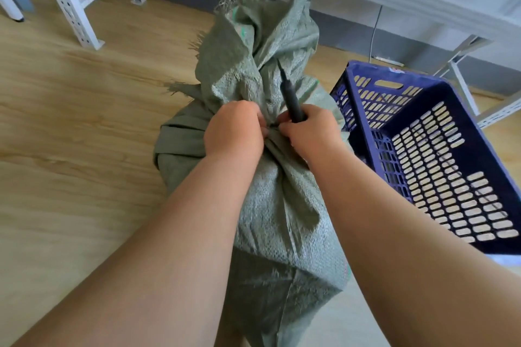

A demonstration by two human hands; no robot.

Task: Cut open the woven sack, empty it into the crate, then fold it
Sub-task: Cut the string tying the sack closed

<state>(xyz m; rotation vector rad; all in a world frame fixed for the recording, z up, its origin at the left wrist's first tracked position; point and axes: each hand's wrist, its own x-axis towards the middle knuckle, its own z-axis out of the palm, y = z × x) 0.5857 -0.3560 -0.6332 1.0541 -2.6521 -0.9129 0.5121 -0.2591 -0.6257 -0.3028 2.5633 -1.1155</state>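
One green woven sack (267,177) stood on the floor at frame centre, its tied neck pinched by the left hand (234,132), one black knife (290,98) gripped in the right hand (310,132) at the neck, one blue crate (439,155) just beside, at right.

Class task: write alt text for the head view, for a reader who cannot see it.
Both hands work at the tied neck of a green woven sack on a wooden floor; the left hand pinches the fabric, the right hand holds a black cutter. An empty blue crate stands to the right.
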